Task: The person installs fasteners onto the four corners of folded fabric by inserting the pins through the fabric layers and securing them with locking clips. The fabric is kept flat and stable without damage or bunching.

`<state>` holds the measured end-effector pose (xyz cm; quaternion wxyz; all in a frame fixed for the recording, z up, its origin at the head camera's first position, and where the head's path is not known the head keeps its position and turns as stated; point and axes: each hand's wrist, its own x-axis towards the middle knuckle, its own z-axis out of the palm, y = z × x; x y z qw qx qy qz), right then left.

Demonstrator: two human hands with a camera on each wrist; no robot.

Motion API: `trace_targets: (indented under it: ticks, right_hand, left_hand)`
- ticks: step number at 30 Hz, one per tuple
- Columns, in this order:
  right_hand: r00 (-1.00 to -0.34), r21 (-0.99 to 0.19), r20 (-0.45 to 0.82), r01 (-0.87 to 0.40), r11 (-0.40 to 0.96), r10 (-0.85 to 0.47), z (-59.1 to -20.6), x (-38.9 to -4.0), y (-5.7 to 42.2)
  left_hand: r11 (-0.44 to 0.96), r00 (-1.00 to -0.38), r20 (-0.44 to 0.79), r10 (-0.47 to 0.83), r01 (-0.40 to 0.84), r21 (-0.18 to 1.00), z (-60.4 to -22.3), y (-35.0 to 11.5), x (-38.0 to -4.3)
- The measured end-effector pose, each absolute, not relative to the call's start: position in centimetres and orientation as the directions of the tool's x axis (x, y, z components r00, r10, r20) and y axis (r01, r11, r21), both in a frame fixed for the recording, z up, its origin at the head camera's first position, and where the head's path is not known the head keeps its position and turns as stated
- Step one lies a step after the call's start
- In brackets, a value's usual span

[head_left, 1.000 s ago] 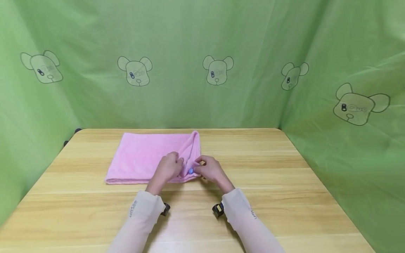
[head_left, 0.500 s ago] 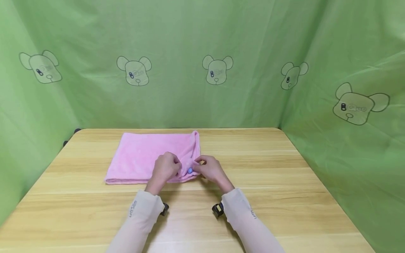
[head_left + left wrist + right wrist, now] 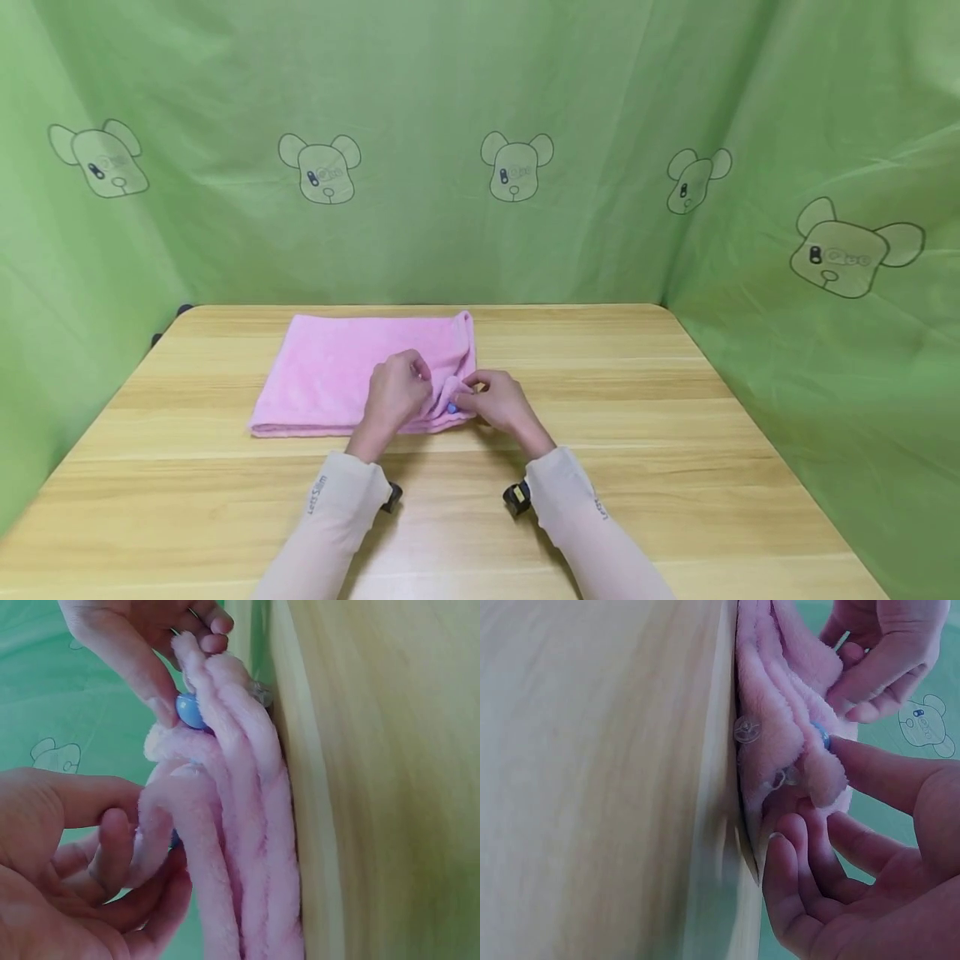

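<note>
A folded pink plush cloth (image 3: 337,358) lies on the table, its near right corner bunched up between both hands. My left hand (image 3: 393,398) pinches a fold of it between thumb and fingers, clearest in the left wrist view. At the corner, my right hand (image 3: 501,405) grips the cloth, the thumb beside a round blue button (image 3: 191,711) and the other fingers curled below. A second bit of blue (image 3: 176,838) shows under the left hand's fold. Clear plastic discs (image 3: 746,729) sit on the cloth's edge in the right wrist view.
The wood-grain table (image 3: 637,500) reaches a green curtain (image 3: 420,242) printed with bear heads at the back and sides. Black wrist cameras (image 3: 516,498) sit at both cuffs, low over the tabletop.
The left hand has shifted slightly upward with its fold. The raised flap at the cloth's right end has drawn together, and cloth now covers more of the blue button. The right hand has barely moved.
</note>
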<state>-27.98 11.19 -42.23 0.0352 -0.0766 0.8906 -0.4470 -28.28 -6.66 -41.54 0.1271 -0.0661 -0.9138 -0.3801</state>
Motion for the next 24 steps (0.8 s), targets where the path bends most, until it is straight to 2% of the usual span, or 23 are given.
trace_targets:
  ticks: [5,13,24]
  right_hand:
    - [-0.986,-0.806,-0.003,-0.095,0.584,-0.165,-42.14,-27.99,11.17]
    - [-0.986,-0.799,0.006,-0.104,0.593,-0.164,-42.41,-28.03,11.10]
    - [-0.984,-0.817,0.003,-0.104,0.567,-0.176,-42.16,-27.96,11.24]
  left_hand:
    - [0.683,-0.954,0.300,-0.009,0.213,0.698,-41.29,-6.49,-28.16]
    - [0.676,-0.950,0.306,0.067,0.269,0.686,-41.80,-6.44,-28.21]
    - [0.580,-0.987,0.105,0.121,0.157,0.800,-41.19,-6.15,-28.01]
